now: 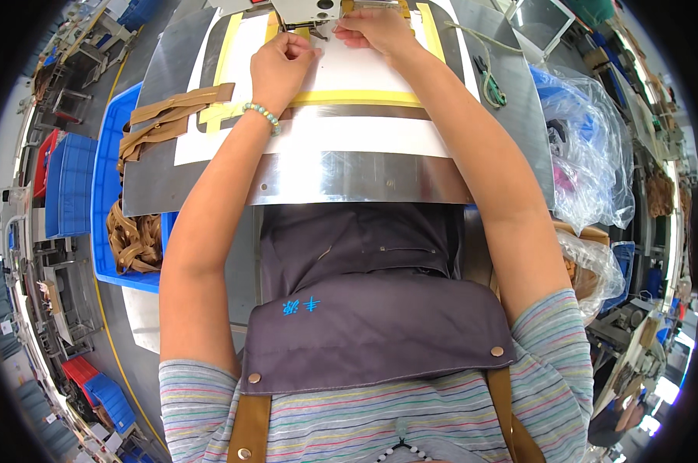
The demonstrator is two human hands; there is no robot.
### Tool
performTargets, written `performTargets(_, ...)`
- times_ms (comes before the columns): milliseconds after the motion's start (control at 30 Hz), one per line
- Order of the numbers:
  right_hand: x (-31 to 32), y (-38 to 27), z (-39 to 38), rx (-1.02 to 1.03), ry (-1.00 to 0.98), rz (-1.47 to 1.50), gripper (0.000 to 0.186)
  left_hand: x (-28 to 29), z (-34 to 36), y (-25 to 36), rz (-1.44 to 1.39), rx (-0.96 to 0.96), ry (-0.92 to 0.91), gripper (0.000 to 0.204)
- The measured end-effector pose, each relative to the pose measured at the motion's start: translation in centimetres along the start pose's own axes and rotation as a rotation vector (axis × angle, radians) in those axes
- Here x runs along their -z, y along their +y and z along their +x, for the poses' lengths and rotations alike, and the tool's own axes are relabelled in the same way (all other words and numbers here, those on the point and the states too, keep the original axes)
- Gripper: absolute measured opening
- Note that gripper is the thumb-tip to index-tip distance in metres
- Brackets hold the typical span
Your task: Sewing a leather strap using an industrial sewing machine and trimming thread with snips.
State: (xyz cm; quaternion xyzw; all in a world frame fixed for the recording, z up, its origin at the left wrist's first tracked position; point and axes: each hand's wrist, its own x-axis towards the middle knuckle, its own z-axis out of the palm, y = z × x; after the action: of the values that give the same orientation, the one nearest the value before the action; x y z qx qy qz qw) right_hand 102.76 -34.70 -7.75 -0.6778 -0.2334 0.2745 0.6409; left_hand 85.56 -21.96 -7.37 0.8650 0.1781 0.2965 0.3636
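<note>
At the far edge of the view, the head of a sewing machine (pixel 306 9) stands over the metal table, with its presser foot (pixel 318 32) between my hands. My left hand (pixel 282 65) is just left of and nearer than the foot, fingers curled and thumb tip against them. Right of the foot, my right hand (pixel 378 34) has bent fingers drawn together toward the needle area. Whatever either hand pinches is too small to make out. Beneath both hands lies a white sheet (pixel 349 73) bordered by yellow tape (pixel 364 97). Brown zipper strips (pixel 175 108) rest left of it.
A blue bin (pixel 102 224) holding more brown strips (pixel 135 239) stands left of the metal table (pixel 349 176). Green-handled thread snips (pixel 494 89) lie on the table's right, near a pale cord (pixel 480 35). Clear plastic bags (pixel 588 154) bulge beyond the right edge.
</note>
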Motion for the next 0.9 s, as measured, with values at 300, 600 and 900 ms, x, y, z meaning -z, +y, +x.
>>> performTargets(300, -0.4, 1.1, -0.3, 0.066, 0.002, -0.074, 0.017, 0.4, -0.2, -0.1, -0.078, 0.045, -0.05, 0.02)
performTargets(600, -0.9, -0.6, -2.4, 0.089, 0.053, -0.079, 0.019, 0.6, -0.3, -0.1, -0.239, 0.086, -0.051, 0.021)
performTargets(900, -1.1, -1.0, -2.6, 0.079, 0.031, -0.065, 0.022, 0.8, -0.2, -0.2, -0.251, 0.12, -0.064, 0.021)
